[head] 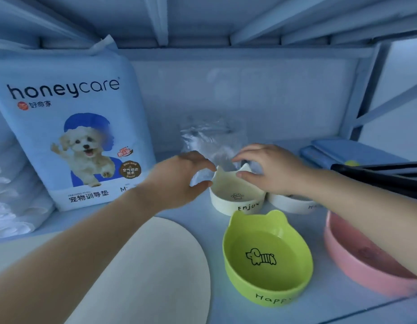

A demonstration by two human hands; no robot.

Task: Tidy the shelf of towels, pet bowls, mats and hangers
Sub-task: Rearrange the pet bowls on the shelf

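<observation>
The person is reaching both arms deep into the shelf (316, 222). The left hand (179, 176) is hovering at the near left side of a crumpled clear plastic bag (207, 139), thumb and forefinger curved apart in a C shape with nothing clamped between them. I cannot tell whether its fingertips are touching the plastic. The right hand (273, 169) is mirroring it from the right, fingers likewise spread and bent, and holding nothing that I can make out. One pointed ear of the cream bowl (235, 195) is showing in the gap between its thumb and forefinger.

That cream bowl, marked with a paw print, is sitting just in front of the bag, between the two hands. A white bowl (291, 204) is standing just to its right, partly hidden under the right wrist. Nearer, a green bowl (266, 258) with a dog drawing is resting upright, and a pink bowl (366, 265) is sitting at the near right edge under the forearm.

A cream oval mat (160, 265) is lying flat at the near left, under the left forearm. Far left, a honeycare pad pack (69, 136) is leaning upright, with white wrapped bundles (11, 183) stacked beside it. Far right, folded blue towels (357, 153) are lying flat, with black hangers (378, 174) poking in over them.
</observation>
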